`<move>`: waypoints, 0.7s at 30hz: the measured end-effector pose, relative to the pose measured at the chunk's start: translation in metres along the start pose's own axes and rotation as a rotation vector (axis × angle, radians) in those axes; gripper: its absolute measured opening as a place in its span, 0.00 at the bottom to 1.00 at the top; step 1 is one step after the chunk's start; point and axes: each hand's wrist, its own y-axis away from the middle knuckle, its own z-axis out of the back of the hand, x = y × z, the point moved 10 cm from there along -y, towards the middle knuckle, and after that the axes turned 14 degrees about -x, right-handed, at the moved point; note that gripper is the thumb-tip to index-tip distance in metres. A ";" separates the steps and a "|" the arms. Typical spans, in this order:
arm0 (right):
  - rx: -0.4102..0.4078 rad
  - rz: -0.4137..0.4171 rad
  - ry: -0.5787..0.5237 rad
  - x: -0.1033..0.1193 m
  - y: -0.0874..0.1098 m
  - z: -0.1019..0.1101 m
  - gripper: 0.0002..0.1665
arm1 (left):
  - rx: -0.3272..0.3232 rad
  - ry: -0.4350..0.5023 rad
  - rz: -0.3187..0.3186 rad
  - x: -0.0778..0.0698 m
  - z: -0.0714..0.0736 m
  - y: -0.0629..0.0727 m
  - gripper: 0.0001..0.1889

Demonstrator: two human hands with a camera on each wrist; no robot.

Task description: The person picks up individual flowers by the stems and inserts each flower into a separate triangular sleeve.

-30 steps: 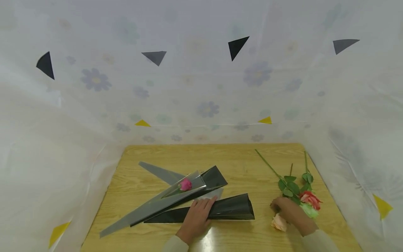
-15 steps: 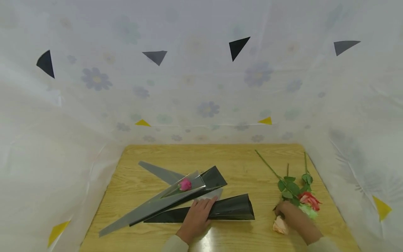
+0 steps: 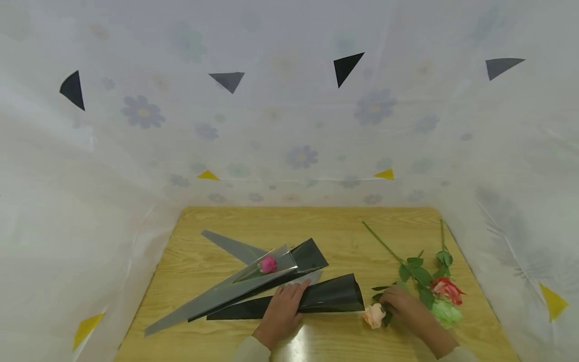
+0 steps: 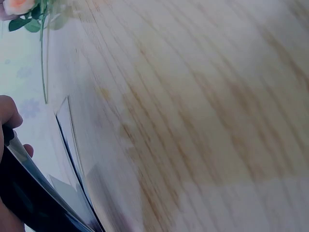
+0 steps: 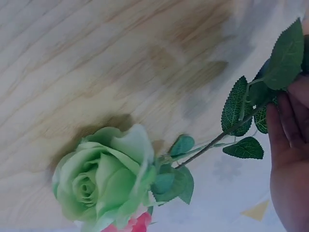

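Note:
In the head view my left hand [image 3: 282, 307] holds a black cone-shaped flower sleeve [image 3: 332, 295] at its middle, the wide mouth facing right. The left wrist view shows fingertips [image 4: 8, 113] curled over the dark sleeve [image 4: 29, 193]. My right hand [image 3: 411, 311] pinches the leafy stem of a peach rose [image 3: 374, 315]; its bloom is just right of and below the sleeve's mouth. In the right wrist view the right hand [image 5: 294, 179] has the stem and leaves [image 5: 285, 58] at its fingers. A green rose [image 3: 447, 311] and a red-pink rose [image 3: 448, 290] lie beyond it.
Left of centre a pink rose [image 3: 268, 264] lies in a clear-fronted sleeve [image 3: 217, 296], over another black sleeve [image 3: 312, 255] and a grey one [image 3: 230, 245]. Green stems [image 3: 384, 239] stretch to the table's back right. Floral white sheeting [image 3: 289, 125] encloses the wooden table [image 3: 334, 226].
My right hand has drawn the peach rose leftward, away from the other roses and closer to the black sleeve. The sleeve's mouth has risen slightly, and the left hand keeps its hold.

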 end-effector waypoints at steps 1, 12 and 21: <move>-0.015 0.000 0.000 0.004 -0.002 0.002 0.22 | -0.003 0.007 0.009 0.001 0.000 0.000 0.51; -0.338 -0.113 -0.066 0.036 -0.030 0.066 0.24 | -0.046 0.016 0.040 0.012 0.003 -0.006 0.49; -0.748 -0.466 -0.340 0.019 -0.040 0.147 0.21 | -0.031 0.033 0.059 0.015 0.002 -0.008 0.51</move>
